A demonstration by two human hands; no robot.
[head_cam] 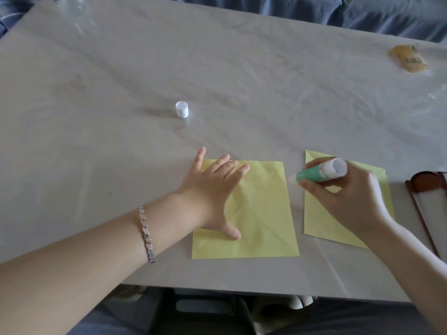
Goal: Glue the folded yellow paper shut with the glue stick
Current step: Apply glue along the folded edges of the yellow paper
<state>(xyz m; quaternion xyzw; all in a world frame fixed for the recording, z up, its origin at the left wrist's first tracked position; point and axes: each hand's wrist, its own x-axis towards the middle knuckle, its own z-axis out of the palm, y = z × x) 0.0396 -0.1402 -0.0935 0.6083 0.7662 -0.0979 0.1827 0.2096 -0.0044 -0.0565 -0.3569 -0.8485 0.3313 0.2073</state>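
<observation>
1. Left hand [212,189] flat, fingers spread, pressing folded yellow paper [261,213].
2. Right hand [350,199] clamps glue stick [319,174], just right of paper; long axis near-horizontal, tip pointing left.
3. White cap [182,109] upright, well beyond paper.

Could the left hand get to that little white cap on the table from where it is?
Probably yes. The left hand lies flat and empty on the folded yellow paper, and only bare table cover separates it from the white cap standing beyond it.
</observation>
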